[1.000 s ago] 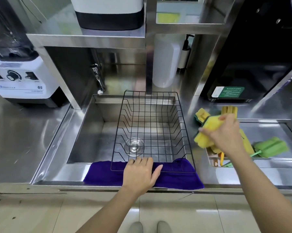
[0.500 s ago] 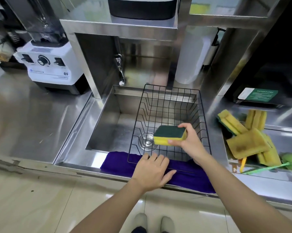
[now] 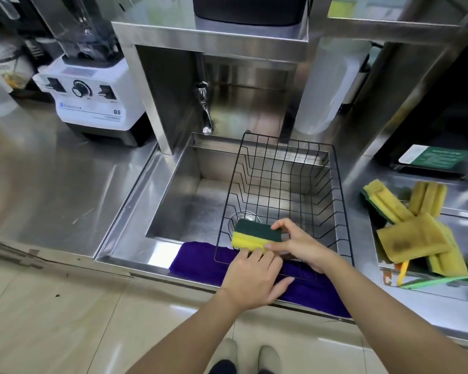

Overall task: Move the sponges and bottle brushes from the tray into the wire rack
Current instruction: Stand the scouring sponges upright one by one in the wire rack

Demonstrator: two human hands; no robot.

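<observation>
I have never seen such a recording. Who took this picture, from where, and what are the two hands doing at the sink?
There is no machine here. A person wears a camera on the head, which looks down at their own bare hands. The right hand holds a yellow and green sponge at the front of the black wire rack, which sits in the steel sink. The left hand rests on the rack's front edge, over a purple cloth. At the right, a tray holds more sponges and brush handles.

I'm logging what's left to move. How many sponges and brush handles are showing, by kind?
Sponge in the right hand: 1
Yellow sponges at the tray: 4 visible
Brush handles, orange and green: 2
Total: 7
</observation>
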